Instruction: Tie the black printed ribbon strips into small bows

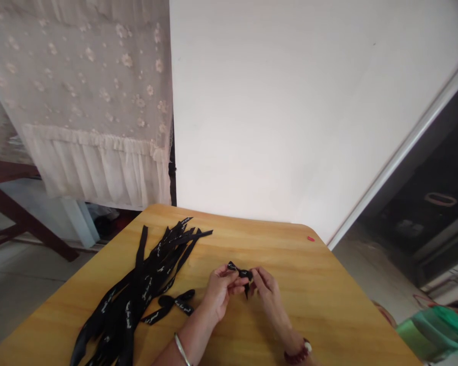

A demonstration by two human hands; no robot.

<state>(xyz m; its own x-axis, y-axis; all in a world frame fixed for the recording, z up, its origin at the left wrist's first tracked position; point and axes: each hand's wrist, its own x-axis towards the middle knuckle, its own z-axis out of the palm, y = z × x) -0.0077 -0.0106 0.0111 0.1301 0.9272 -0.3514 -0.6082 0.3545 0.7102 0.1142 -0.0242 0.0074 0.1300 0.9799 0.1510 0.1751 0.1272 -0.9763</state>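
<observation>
Over the wooden table (309,295), both hands (218,291) (266,288) angle inward, pinching a black lettered ribbon (244,273) between them.

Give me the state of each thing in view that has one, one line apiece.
Held ribbon: looped like a bow, a tail pointing down.
Left hand: fingers pinching the held ribbon.
Right hand: fingers closed at its right end.
Ribbon pile: loosely heaped on the table.
Looped ribbon: lying flat; tied or merely crossed, unclear.
Curtain: hanging, lower part gathered.
Red piece: lying near the table's far right corner.
</observation>
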